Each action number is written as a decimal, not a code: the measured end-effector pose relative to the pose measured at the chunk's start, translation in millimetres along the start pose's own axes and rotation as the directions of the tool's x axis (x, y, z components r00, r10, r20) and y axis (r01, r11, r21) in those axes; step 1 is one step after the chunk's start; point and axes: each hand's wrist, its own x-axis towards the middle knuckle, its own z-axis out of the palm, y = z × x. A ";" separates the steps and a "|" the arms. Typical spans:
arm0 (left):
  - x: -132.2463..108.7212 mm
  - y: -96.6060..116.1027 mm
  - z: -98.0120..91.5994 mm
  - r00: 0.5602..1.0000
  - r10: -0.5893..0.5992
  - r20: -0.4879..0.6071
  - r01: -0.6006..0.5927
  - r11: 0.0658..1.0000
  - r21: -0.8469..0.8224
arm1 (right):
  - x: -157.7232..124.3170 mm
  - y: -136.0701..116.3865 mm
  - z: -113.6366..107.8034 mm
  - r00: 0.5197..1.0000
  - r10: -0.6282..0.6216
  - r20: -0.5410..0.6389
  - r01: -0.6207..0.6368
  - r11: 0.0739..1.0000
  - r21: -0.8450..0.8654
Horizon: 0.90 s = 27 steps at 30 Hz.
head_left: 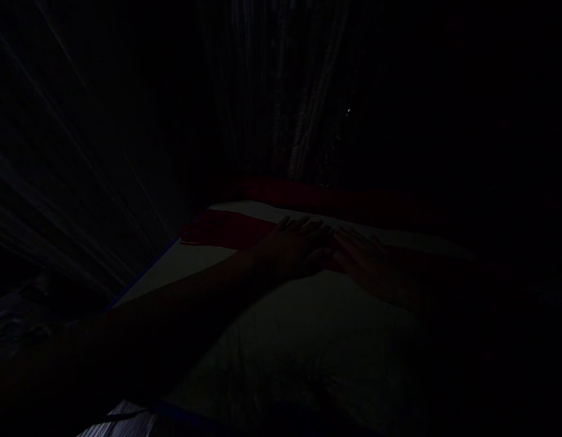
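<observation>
The picture is very dark. A long red strip that looks like cloth lies across a pale flat surface, with a frayed-looking left end. My left hand rests palm down on the strip, its fingers stretched forward and slightly apart. Just to the right, my right hand lies over the same strip with straightened fingers pointing to the far left. The fingertips of both hands are close together. Neither hand shows anything gripped. Shadow swallows my right forearm and the strip's right end.
A blue edge borders the pale surface on the left. Beyond its far side runs a dark red band. Faint upright streaks, like hanging threads, rise behind it. Greyish lined material slants along the left. The right side is too dark to make out.
</observation>
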 end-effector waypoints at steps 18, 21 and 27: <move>-1.0 2.6 -4.8 0.996 0.023 0.084 -0.028 0.998 0.058 | -3.5 -1.1 -4.5 0.995 -0.095 -0.013 0.094 0.995 -0.046; -1.8 1.9 -5.7 0.996 0.028 0.079 -0.033 0.998 0.061 | -5.9 -1.6 -3.5 0.993 -0.114 -0.026 0.112 0.992 -0.051; -2.6 1.6 -5.1 0.997 0.028 0.076 -0.032 0.998 0.053 | -5.6 -1.4 -1.4 0.995 -0.095 -0.024 0.094 0.995 -0.036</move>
